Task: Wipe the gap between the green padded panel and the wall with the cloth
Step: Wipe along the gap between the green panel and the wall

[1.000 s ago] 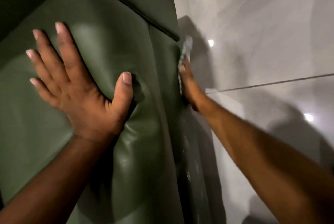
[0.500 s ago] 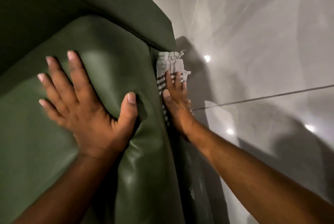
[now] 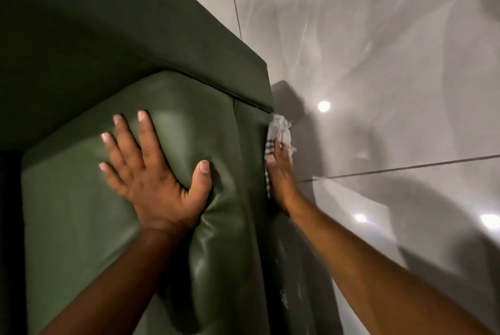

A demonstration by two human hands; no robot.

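The green padded panel point(image 3: 81, 213) fills the left and middle of the head view. My left hand point(image 3: 154, 172) lies flat on its face with fingers spread and the thumb dents the padding. My right hand point(image 3: 281, 180) presses a white cloth with dark stripes point(image 3: 280, 129) against the panel's right edge, where it meets the glossy grey wall point(image 3: 378, 64). The cloth bunches out above my fingertips, just under the corner of the upper green panel point(image 3: 135, 37). The part of the cloth under my palm is hidden.
The wall is tiled in large shiny slabs with a dark grout line point(image 3: 405, 167) running right from my right wrist and another going up point(image 3: 234, 4). Ceiling lights reflect in it. Pale dusty marks point(image 3: 284, 294) show on the panel's side lower down.
My right hand and the cloth have slid from the panel's front edge into the gap beside the wall. The view has tilted upward, so both hands sit lower in frame. My left hand stays pressed.
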